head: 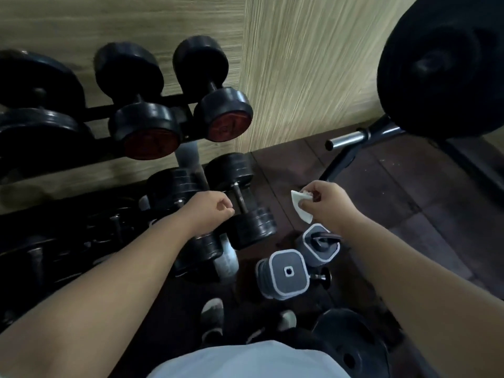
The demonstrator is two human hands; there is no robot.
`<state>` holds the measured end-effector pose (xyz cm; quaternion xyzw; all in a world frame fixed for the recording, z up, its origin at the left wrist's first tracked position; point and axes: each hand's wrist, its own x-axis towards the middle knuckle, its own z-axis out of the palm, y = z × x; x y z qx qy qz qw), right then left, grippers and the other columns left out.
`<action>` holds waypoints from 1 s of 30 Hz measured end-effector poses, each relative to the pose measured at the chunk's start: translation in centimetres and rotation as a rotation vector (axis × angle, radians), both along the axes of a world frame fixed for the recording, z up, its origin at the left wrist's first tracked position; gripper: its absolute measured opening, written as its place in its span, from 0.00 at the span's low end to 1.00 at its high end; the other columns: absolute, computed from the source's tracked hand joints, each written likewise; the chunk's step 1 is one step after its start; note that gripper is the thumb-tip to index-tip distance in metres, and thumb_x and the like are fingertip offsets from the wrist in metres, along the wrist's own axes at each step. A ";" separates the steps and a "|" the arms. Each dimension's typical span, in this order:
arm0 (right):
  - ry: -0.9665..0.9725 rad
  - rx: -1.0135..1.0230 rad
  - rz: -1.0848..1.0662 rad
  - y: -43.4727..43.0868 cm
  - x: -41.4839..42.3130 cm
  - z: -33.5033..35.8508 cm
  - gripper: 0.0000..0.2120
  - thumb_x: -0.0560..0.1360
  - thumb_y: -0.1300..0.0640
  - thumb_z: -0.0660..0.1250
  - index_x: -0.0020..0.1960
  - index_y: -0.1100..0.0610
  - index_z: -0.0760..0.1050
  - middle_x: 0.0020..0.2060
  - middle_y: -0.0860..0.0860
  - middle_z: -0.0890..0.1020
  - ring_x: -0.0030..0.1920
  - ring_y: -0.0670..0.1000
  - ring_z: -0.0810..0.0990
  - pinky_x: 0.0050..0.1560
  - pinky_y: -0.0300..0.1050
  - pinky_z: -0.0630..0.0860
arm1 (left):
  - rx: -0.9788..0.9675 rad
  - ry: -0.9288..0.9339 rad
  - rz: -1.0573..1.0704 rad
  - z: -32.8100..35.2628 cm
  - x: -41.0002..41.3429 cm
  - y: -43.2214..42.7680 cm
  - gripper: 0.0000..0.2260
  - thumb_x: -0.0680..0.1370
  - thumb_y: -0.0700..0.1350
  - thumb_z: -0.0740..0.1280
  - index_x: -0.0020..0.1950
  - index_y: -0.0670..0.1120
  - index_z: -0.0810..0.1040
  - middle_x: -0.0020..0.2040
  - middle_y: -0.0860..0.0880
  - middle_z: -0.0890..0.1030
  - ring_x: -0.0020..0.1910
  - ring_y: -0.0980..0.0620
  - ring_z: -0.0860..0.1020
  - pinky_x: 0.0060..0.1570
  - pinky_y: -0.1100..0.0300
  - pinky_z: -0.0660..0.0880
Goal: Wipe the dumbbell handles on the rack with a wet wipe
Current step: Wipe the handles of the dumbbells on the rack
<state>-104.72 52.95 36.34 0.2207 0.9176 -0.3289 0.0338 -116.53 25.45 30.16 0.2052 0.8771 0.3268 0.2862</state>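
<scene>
right grip [324, 203] is pinching the white wipe [300, 208] out over the floor, just right of the end dumbbell [245, 216] on the bottom row of the rack [92, 112]. left grip [215, 211] is curled in a fist right beside its handle [240, 197], holding nothing i can see. imo wrap the wipe fully round the bar and twist along it, steadying the weight so it doesn't roll.

wet wipe [302, 214]: white;
rack dumbbells [148, 124]: black, dull red end caps;
square weights [287, 272]: grey, white-edged;
wall [300, 64]: pale beige, streaky grain;
floor [381, 173]: dark brown tiles
</scene>
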 end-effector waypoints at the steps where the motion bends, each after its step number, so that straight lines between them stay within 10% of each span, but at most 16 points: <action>1: -0.005 -0.006 0.016 0.7 -1.1 -0.2 0.05 0.73 0.58 0.73 0.49 0.53 0.81 0.39 0.47 0.82 0.42 0.47 0.80 0.42 0.44 0.76 | 0.006 -0.010 0.022 -0.4 -0.6 0.8 0.03 0.80 0.54 0.69 0.52 0.57 0.81 0.50 0.56 0.81 0.51 0.56 0.80 0.47 0.60 0.74; 11: -0.087 -0.030 0.321 7.2 -10.3 -5.6 0.07 0.74 0.58 0.72 0.51 0.54 0.80 0.41 0.49 0.82 0.41 0.49 0.80 0.35 0.38 0.73 | 0.013 -0.104 0.349 -6.3 -1.4 7.5 0.05 0.81 0.51 0.69 0.54 0.52 0.82 0.51 0.54 0.82 0.52 0.58 0.79 0.48 0.63 0.74; 22: -0.201 -0.110 0.434 8.7 -14.6 -14.6 0.06 0.72 0.59 0.74 0.46 0.50 0.79 0.40 0.49 0.82 0.44 0.54 0.82 0.50 0.59 0.82 | 0.036 -0.252 0.665 -17.9 -1.4 13.2 0.15 0.82 0.56 0.67 0.63 0.49 0.80 0.65 0.49 0.80 0.63 0.48 0.78 0.56 0.58 0.72; 30: -0.210 -0.141 0.465 6.6 -17.7 -21.9 0.07 0.72 0.58 0.74 0.48 0.53 0.80 0.42 0.51 0.82 0.45 0.57 0.83 0.48 0.61 0.82 | -0.031 0.152 0.864 -26.7 -0.3 14.6 0.22 0.75 0.66 0.62 0.43 0.49 0.84 0.49 0.49 0.81 0.54 0.41 0.75 0.54 0.52 0.74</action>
